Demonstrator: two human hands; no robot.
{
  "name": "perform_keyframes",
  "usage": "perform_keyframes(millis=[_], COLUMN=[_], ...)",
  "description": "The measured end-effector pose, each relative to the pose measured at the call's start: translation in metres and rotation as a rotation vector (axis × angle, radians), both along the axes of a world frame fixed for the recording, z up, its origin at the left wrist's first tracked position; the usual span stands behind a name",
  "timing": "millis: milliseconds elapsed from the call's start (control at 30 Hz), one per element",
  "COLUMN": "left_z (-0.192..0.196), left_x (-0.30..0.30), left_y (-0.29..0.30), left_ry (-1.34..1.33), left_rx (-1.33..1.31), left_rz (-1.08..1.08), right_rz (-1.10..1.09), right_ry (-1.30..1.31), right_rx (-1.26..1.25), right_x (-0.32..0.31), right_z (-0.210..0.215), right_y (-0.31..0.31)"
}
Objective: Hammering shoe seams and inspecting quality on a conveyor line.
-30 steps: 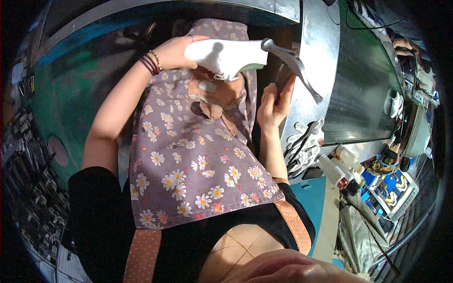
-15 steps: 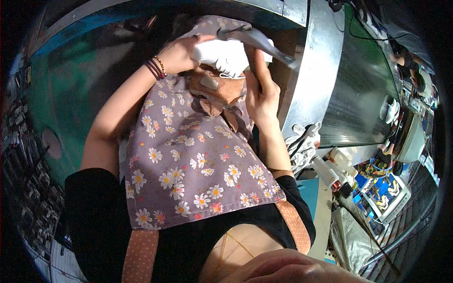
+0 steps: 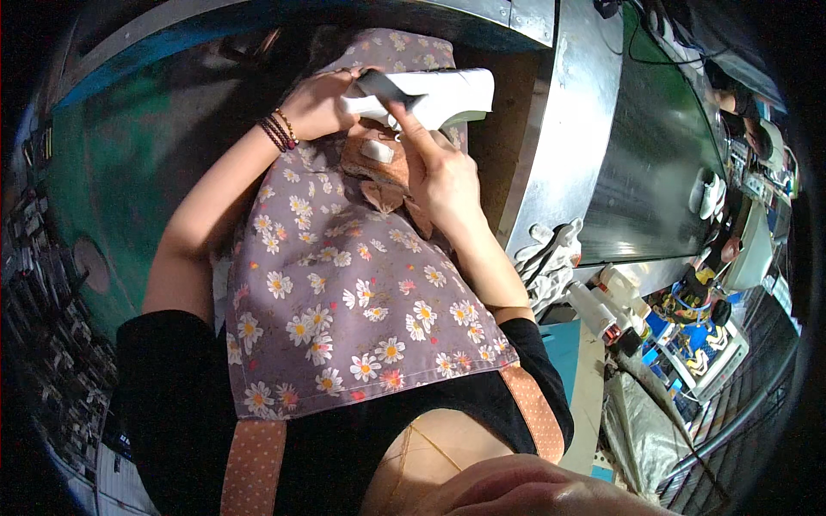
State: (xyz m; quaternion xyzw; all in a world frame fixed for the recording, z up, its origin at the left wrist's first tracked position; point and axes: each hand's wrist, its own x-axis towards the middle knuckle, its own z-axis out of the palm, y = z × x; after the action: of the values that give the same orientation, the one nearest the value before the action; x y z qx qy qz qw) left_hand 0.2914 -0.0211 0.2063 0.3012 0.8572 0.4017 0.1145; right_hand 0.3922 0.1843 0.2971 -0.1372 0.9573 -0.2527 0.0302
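A white lace-up shoe (image 3: 456,91) lies sideways over my lap. My left hand (image 3: 320,105), with beaded bracelets at the wrist, is closed round its left end. My right hand (image 3: 446,179) is below the shoe, its index finger stretched up against a flat grey strip (image 3: 389,87) that looks like an insole. The strip lies across the left part of the shoe, and motion blurs it. My right thumb and the other fingers are partly hidden. Beneath the shoe is a flowered grey apron (image 3: 344,284) with an orange-brown patch (image 3: 375,172).
A metal-edged conveyor (image 3: 564,146) runs along my right, with another white shoe (image 3: 711,196) on its dark belt. Pale gloves (image 3: 555,258) and white bottles (image 3: 595,311) sit at its near end. Further right is a white tray (image 3: 710,365). Green floor (image 3: 120,189) spreads on my left.
The grey strip has swung left from beyond the shoe's right end to its left part. My right hand has moved left and down; my left hand stays on the shoe.
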Motion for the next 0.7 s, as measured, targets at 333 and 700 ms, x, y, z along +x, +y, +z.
perform_keyframes(millis=[333,700], left_z=[0.008,0.005], left_x=[-0.002,-0.015], left_y=[0.0,-0.002], left_ry=[-0.227,-0.32], left_rx=[-0.05,0.022], left_rz=[0.047,-0.019], right_rz=[-0.171,-0.253], right_ry=[-0.021,0.149], right_rx=[-0.301,-0.32], right_x=[-0.001,0.001], right_z=[-0.029,-0.052], right_y=[0.029,0.057])
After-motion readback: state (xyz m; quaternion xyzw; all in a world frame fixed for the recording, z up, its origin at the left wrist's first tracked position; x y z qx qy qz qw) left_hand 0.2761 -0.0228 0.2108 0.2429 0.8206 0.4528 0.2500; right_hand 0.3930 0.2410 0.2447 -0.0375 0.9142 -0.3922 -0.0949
